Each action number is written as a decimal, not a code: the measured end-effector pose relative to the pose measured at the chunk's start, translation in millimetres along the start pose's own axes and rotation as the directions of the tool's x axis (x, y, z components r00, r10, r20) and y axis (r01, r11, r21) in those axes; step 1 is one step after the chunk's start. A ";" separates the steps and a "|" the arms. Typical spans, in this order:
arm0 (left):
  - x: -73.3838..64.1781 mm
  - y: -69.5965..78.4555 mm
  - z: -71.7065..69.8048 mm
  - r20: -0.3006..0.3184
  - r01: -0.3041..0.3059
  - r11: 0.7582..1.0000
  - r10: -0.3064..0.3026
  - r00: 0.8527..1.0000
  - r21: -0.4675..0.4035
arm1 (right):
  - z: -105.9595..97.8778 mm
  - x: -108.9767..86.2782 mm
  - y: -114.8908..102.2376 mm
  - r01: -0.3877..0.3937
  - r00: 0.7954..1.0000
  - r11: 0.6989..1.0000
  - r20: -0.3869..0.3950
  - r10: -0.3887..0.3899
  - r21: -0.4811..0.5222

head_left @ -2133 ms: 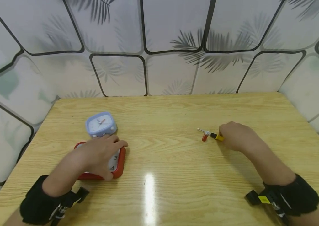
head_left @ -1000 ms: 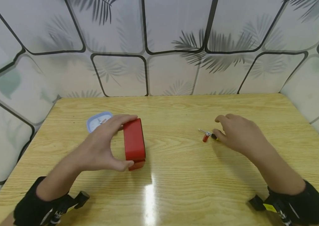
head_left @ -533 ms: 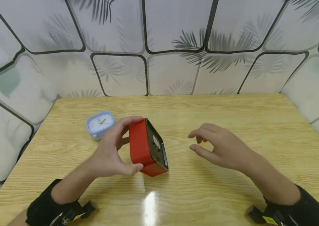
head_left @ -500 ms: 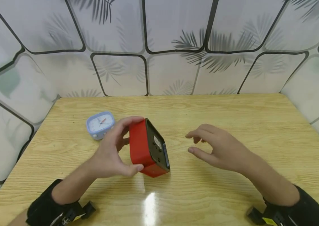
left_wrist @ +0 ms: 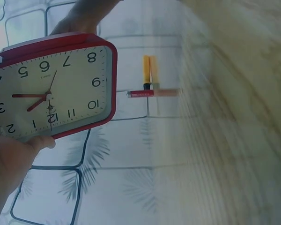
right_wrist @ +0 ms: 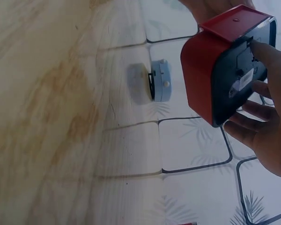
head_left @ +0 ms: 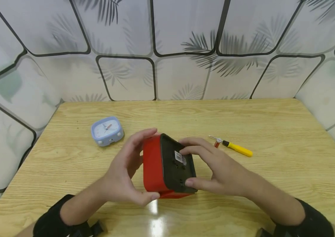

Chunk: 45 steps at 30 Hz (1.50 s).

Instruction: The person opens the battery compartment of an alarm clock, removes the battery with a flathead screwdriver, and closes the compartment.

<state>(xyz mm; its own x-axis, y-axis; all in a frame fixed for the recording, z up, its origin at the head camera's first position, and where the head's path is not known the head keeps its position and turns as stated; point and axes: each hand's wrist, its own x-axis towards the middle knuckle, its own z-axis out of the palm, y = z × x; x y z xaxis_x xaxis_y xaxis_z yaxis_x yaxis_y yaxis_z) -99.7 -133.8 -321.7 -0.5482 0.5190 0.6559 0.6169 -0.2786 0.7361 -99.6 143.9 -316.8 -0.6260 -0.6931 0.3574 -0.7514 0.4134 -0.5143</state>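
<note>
A red alarm clock (head_left: 153, 164) is tilted above the table, its black back turned toward my right side. My left hand (head_left: 118, 181) grips its casing from the left, thumb low and fingers over the top. Spread across the back, my right hand (head_left: 226, 171) touches it with the thumb near the lower part and fingertips by the white label and far edge. In the right wrist view that thumb rests on the battery cover area of the clock (right_wrist: 203, 70). The clock's white dial (left_wrist: 75, 89), with its dark numerals, shows upside down in the left wrist view.
A light blue alarm clock (head_left: 107, 131) stands at the left on the wooden table (head_left: 167, 115). Beyond my right hand lie a yellow-handled screwdriver (head_left: 239, 149) and a small red battery (head_left: 216, 144), which touches its shaft in view. A patterned backdrop (head_left: 182, 75) encloses the table.
My left hand has lifted the red clock, turned its back to the right and brought it toward the middle. My right hand has left the screwdriver and come onto the clock's back.
</note>
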 end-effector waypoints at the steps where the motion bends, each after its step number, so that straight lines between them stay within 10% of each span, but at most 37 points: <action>1: 0.1 0.3 1.9 0.004 -0.012 1.000 0.012 1.000 -0.009 | 0.4 0.2 -0.8 0.009 1.000 1.000 -0.007 -0.009 0.015; 17: -0.5 0.5 17.5 0.027 -0.095 0.995 0.095 0.995 0.000 | 6.5 0.2 -3.2 0.215 0.962 0.977 -0.174 -0.212 0.003; 26: -3.3 3.3 17.1 0.004 0.070 0.980 -0.072 0.997 0.184 | 7.8 2.5 -0.5 0.236 0.952 0.970 -0.183 -0.244 -0.066; 30: -2.1 5.9 15.9 0.026 0.118 0.914 -0.139 0.990 0.387 | 7.7 1.4 0.4 0.217 0.957 0.965 -0.163 -0.241 -0.149; 38: -3.6 4.5 13.7 0.095 0.087 0.678 -0.228 0.969 0.730 | 12.5 0.9 7.7 0.218 0.962 0.922 -0.088 -0.258 -0.320; 45: -3.9 2.7 12.5 0.097 0.118 0.612 -0.307 0.947 0.782 | 16.6 1.9 11.6 0.230 0.963 0.916 -0.057 -0.262 -0.330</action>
<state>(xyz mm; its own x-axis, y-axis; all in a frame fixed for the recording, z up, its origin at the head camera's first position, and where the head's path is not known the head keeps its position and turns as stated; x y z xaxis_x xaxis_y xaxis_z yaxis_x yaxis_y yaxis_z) -88.9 -126.5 -324.4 -0.6534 0.6554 0.3790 0.7545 0.5227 0.3969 -106.0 137.6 -335.0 -0.4180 -0.7423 0.5236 -0.9006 0.4141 -0.1320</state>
